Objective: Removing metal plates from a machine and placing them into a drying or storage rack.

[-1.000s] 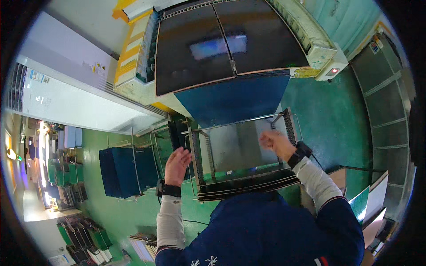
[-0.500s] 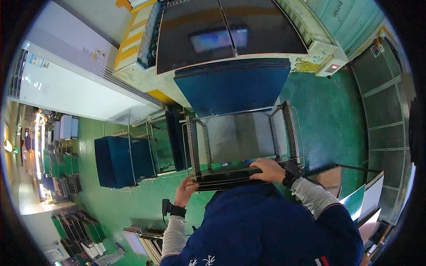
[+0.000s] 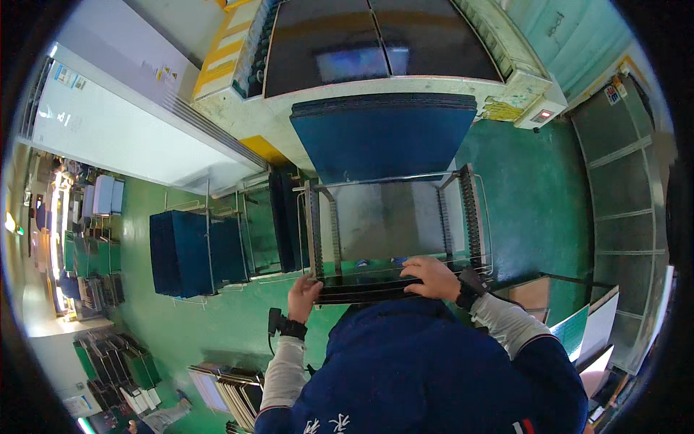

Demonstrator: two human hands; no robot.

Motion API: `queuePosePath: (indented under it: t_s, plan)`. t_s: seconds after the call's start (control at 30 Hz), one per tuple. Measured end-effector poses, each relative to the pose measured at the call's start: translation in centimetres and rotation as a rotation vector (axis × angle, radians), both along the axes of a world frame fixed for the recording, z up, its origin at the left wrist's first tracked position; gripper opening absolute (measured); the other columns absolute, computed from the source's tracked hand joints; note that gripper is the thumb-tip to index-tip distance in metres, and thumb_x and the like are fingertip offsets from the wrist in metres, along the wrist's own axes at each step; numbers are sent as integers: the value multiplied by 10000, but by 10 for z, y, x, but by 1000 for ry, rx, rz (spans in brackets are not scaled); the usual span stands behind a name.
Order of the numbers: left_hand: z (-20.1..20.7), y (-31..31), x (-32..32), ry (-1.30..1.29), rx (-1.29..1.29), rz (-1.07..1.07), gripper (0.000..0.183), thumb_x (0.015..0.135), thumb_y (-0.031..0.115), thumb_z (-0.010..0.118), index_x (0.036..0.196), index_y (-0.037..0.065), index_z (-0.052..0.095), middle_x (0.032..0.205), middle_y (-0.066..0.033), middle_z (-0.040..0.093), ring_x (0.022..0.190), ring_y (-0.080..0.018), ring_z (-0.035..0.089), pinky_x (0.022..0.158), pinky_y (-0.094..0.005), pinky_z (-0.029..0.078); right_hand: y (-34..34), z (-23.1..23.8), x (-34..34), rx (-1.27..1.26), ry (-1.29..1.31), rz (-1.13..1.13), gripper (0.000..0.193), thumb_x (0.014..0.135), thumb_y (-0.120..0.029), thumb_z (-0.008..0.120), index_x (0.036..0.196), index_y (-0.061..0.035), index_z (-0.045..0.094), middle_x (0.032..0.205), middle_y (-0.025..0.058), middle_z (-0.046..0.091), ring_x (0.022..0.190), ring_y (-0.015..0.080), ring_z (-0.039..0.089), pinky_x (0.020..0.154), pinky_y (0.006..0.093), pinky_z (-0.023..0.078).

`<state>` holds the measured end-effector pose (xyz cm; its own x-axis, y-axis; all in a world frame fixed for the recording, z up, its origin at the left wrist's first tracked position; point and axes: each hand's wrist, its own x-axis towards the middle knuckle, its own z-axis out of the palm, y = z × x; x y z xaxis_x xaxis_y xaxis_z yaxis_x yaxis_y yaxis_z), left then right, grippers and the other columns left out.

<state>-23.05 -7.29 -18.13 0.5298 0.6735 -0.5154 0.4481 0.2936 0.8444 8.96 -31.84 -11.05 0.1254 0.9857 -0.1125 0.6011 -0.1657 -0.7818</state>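
- The rack point(image 3: 312, 220) stood in front of the person, at the middle of the view.
- The black panels point(image 3: 361, 294) were upright in the rack, at its 6 o'clock side, close to the person's body.
- The left hand point(image 3: 304, 293) was at 8 o'clock of the rack, beside the panels' end; its grip was partly curled, but whether it held anything could not be told.
- The right hand point(image 3: 431, 278) lay at 5 o'clock, over the panels' top edges; its grip was half open, and a firm hold could not be told.
- The blue stack point(image 3: 383, 141) leaned at 12 o'clock, against the machine point(image 3: 249, 108).
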Motion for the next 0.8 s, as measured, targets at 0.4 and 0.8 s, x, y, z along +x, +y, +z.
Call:
queuePosePath:
  t_s: [0.4, 0.8]
  plan:
    - [-1, -3, 5, 8, -52, 101, 405, 872, 149, 745, 1227, 5, 616, 980, -34, 688, 855, -89, 611, 736, -238, 498, -7, -37, -2, -70, -263, 30, 226, 852, -282, 662, 931, -75, 705, 1035, 92, 638, 975, 310, 591, 866, 436, 473]
    - [0, -6, 3, -92, -63, 151, 416, 879, 98, 723, 1256, -10, 582, 1003, -69, 690, 870, -116, 646, 778, -253, 521, -5, -39, -6, -35, -405, 130, 114, 839, -187, 634, 865, -84, 674, 986, 74, 607, 939, 297, 581, 811, 439, 487]
